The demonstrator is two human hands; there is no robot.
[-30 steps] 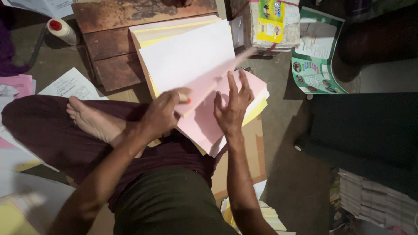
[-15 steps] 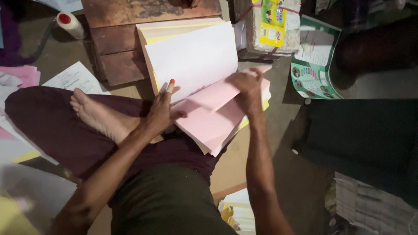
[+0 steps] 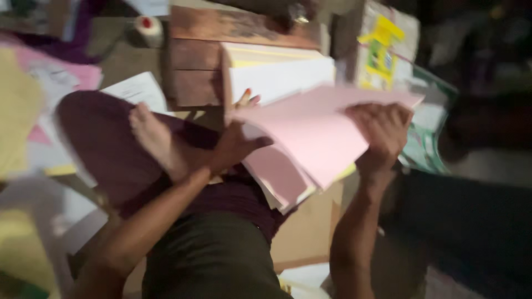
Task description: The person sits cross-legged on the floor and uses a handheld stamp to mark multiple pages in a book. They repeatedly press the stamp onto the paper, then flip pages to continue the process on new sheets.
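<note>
Right hand (image 3: 382, 133) lifted pink sheet (image 3: 316, 138), left hand (image 3: 235, 147) steadying stack (image 3: 280, 188)

The lifted pink sheet (image 3: 310, 138) hides most of the left hand (image 3: 235, 145) behind it, and the fingertips of the right hand (image 3: 379, 133) gripping its far edge. Motion blurs the papers (image 3: 22, 111) left of that hand, leaving their print unreadable.
</note>
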